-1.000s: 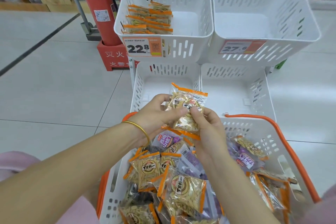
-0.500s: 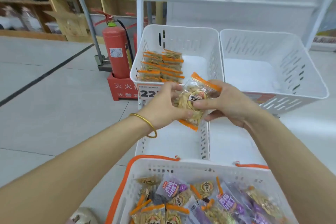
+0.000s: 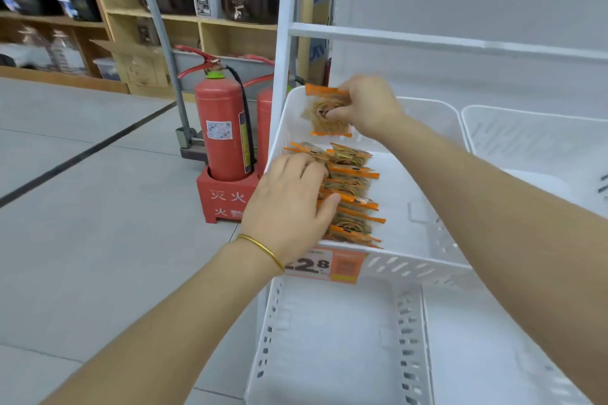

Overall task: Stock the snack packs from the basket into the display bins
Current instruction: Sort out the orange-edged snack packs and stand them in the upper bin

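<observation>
Two red fire extinguishers stand in a red floor stand at the left, just beside the white rack post. The left hand, with a gold bangle on its wrist, lies palm down with fingers spread, pressing on the row of snack packs stacked in the left part of the upper-left bin. An orange price tag is fixed to this bin's front wall. The right hand pinches one snack pack between thumb and fingers, holding it in the air above the rear of the same bin, behind the row. The upper-right bin and the lower bin hold no packs.
</observation>
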A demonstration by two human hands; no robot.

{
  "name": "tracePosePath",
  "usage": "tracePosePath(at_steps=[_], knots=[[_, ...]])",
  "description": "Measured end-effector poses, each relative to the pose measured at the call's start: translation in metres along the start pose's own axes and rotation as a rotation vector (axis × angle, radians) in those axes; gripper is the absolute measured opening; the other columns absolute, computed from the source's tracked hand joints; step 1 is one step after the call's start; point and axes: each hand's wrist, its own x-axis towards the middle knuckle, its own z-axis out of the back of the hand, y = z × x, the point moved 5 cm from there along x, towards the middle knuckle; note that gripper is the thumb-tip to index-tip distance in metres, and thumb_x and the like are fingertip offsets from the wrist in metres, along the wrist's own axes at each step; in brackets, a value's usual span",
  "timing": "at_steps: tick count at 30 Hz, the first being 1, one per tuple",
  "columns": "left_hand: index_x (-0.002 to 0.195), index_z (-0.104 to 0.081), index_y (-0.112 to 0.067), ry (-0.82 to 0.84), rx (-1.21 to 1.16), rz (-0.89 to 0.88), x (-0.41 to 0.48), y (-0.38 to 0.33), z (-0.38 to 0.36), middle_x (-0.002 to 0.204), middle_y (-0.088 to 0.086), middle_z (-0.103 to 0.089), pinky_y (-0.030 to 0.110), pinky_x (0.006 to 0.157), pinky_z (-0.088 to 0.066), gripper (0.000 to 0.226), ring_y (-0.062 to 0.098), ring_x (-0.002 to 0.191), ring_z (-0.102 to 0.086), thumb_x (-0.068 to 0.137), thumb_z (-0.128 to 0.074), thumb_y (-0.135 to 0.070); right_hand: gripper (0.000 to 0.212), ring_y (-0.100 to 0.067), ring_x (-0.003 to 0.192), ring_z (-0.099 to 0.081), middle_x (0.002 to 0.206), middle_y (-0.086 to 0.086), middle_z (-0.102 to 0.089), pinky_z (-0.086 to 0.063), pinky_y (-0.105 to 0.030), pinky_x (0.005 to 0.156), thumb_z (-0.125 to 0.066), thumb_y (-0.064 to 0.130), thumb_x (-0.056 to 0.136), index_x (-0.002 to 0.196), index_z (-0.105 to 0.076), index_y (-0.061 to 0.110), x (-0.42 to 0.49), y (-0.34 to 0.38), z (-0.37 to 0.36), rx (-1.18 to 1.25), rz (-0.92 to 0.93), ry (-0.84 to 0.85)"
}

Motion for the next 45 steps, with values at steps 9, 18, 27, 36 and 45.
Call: tracePosePath(at_steps=[9,18,27,36,45], knots=[[0.106,-0.061,-0.013,-0.054,-0.038,-0.005,-0.002,0.005,-0.004,0.113,0.002,-0.056,0.028,0.094,-0.033,0.046,0.020,0.110,-0.044,0.084,-0.038,-0.046,0.015,-0.020,0.076,-0.062,0.094,-0.011,-0.065,-0.058,-0.035,0.068,-0.058,0.008,0.092,0.106,-0.063,0.009,-0.015,-0.033,-0.012,0.777,-0.093,-0.134],[0.110,-0.059,-0.016,-0.069,-0.049,0.008,-0.003,0.005,-0.004,0.117,-0.002,-0.053,0.025,0.093,-0.034,0.049,0.015,0.113,-0.039,0.083,-0.034,-0.048,0.021,-0.027,0.093,-0.058,0.099,-0.012,-0.065,-0.045,-0.032,0.085,-0.056,0.008,0.091,0.109,-0.067,0.007,-0.033,-0.073,-0.032,0.345,-0.279,-0.124],[0.110,-0.059,-0.015,-0.068,-0.104,-0.004,0.000,0.006,0.002,0.116,-0.003,-0.052,0.016,0.092,-0.025,0.046,0.012,0.113,-0.035,0.086,-0.035,-0.047,0.042,-0.023,0.129,-0.043,0.140,-0.008,-0.048,-0.032,-0.033,0.110,-0.032,0.009,0.096,0.134,-0.051,0.008,-0.034,-0.047,-0.045,0.483,-0.307,0.127],[0.105,-0.060,-0.010,0.053,-0.014,-0.059,-0.070,-0.028,0.059,0.114,0.004,-0.055,0.028,0.097,-0.032,0.047,0.025,0.112,-0.044,0.082,-0.036,-0.043,0.039,-0.007,0.101,-0.057,0.105,0.009,-0.061,-0.041,-0.016,0.091,-0.042,0.008,0.076,0.107,-0.064,0.020,-0.205,0.004,0.043,0.778,-0.151,-0.182],[0.120,-0.054,-0.021,0.729,0.086,0.094,-0.240,-0.049,0.044,0.125,-0.002,-0.047,0.021,0.104,-0.015,0.054,0.020,0.125,-0.036,0.078,-0.033,-0.048,0.032,-0.016,0.098,-0.060,0.106,-0.001,-0.064,-0.048,-0.032,0.090,-0.048,-0.006,0.087,0.103,-0.067,0.013,-0.403,0.039,-0.108,0.712,-0.298,0.397]])
